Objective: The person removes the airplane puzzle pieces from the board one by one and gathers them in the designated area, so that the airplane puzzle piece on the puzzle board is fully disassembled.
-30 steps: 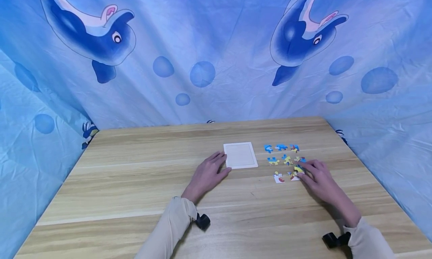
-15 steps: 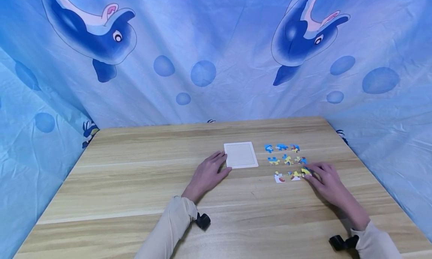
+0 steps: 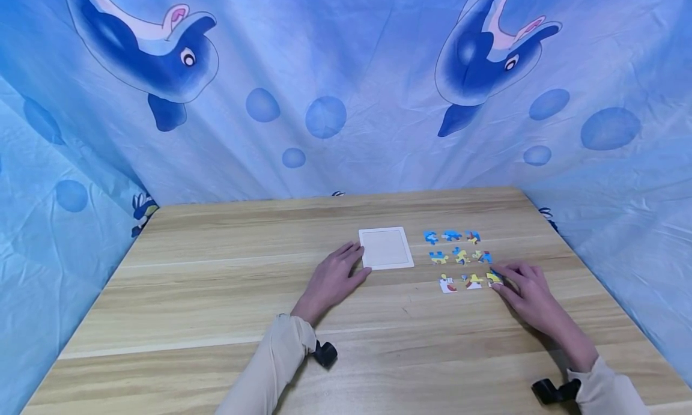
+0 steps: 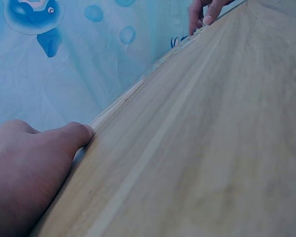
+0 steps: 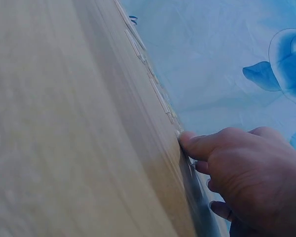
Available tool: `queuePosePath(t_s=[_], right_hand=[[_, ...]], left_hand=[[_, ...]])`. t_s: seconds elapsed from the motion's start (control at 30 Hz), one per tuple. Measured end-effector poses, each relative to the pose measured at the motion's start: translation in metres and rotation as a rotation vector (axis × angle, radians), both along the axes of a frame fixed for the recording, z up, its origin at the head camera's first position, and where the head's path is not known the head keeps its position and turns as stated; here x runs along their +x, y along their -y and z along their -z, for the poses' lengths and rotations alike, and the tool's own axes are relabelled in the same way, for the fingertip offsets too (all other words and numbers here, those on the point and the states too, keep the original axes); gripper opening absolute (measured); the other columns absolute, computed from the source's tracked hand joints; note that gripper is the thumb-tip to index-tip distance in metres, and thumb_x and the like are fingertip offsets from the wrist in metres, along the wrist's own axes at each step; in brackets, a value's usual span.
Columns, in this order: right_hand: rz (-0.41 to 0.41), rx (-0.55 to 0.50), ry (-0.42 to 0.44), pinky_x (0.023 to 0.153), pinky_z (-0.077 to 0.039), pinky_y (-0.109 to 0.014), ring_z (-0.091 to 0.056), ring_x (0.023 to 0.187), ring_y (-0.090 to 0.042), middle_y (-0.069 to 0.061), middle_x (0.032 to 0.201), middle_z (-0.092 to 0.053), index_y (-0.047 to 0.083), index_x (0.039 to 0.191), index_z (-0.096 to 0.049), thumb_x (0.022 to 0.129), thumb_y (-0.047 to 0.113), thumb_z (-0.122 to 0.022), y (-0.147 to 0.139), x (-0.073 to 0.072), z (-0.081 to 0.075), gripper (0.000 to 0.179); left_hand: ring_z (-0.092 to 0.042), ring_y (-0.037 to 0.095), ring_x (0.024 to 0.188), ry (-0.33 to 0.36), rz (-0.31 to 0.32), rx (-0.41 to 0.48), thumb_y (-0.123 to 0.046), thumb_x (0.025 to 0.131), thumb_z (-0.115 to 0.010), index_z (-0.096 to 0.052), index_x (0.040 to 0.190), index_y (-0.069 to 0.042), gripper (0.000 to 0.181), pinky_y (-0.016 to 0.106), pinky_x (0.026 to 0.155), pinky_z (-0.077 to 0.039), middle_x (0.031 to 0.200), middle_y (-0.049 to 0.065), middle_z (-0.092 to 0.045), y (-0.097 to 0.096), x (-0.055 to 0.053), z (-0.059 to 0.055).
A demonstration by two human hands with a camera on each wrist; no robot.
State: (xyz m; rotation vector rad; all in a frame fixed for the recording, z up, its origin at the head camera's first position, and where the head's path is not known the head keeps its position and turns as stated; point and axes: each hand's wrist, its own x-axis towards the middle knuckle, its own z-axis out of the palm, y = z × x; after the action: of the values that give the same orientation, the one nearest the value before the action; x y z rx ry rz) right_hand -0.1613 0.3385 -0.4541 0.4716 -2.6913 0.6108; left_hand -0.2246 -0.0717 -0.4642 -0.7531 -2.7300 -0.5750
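Observation:
A square white puzzle tray lies flat in the middle of the table with nothing in it. My left hand rests at its left side, fingertips on the edge and thumb by the near corner. To the right of the tray, jigsaw pieces lie in three rows, among them a blue piece at the back and a yellow-and-white piece in front. My right hand pinches the yellow jigsaw piece at the right end of the front row between thumb and forefinger. In the right wrist view the thumb hides most of that piece.
The wood-grain table stretches out around the tray. Behind it and at both sides hangs a blue curtain with dolphins and bubbles. Each wrist wears a small black camera, the left one close above the tabletop.
My right hand has slid the yellow jigsaw piece to the right, away from its neighbour in the front row, which now shows fully. The left hand and the tray have stayed in place.

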Motion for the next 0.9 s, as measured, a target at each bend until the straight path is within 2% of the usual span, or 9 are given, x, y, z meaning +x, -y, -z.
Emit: queuePosePath(t_s=[0.27,0.5,0.9], right_hand=[[-0.046,-0.012,-0.014,0.081,-0.028,-0.052,-0.040,0.097,-0.036,-0.022,0.106,-0.051,-0.008,0.119,-0.063,0.085,0.000,-0.068,-0.0002,-0.0007,0.0026,0.036],[-0.028,-0.006,0.023,0.081,-0.029,-0.052,-0.038,0.099,-0.038,-0.023,0.110,-0.049,-0.007,0.122,-0.062,0.086,0.001,-0.067,-0.0003,-0.0008,0.0028,0.037],[-0.022,-0.002,0.033,0.080,-0.029,-0.051,-0.038,0.098,-0.037,-0.022,0.109,-0.049,-0.007,0.122,-0.061,0.084,0.000,-0.066,0.0012,-0.0006,0.0007,0.039]], left_hand=[[-0.039,0.020,0.137,0.003,0.004,-0.010,-0.051,0.096,-0.050,-0.053,0.139,-0.010,0.059,0.036,0.109,-0.036,0.145,0.006,-0.048,0.0002,0.0003,-0.0011],[-0.039,0.021,0.137,0.006,0.006,-0.001,-0.050,0.096,-0.050,-0.053,0.138,-0.010,0.059,0.037,0.110,-0.036,0.145,0.007,-0.048,0.0002,0.0006,-0.0017],[-0.040,0.021,0.137,-0.005,0.009,0.001,-0.050,0.096,-0.051,-0.054,0.138,-0.009,0.059,0.037,0.109,-0.037,0.144,0.007,-0.049,0.0003,0.0002,-0.0011]])
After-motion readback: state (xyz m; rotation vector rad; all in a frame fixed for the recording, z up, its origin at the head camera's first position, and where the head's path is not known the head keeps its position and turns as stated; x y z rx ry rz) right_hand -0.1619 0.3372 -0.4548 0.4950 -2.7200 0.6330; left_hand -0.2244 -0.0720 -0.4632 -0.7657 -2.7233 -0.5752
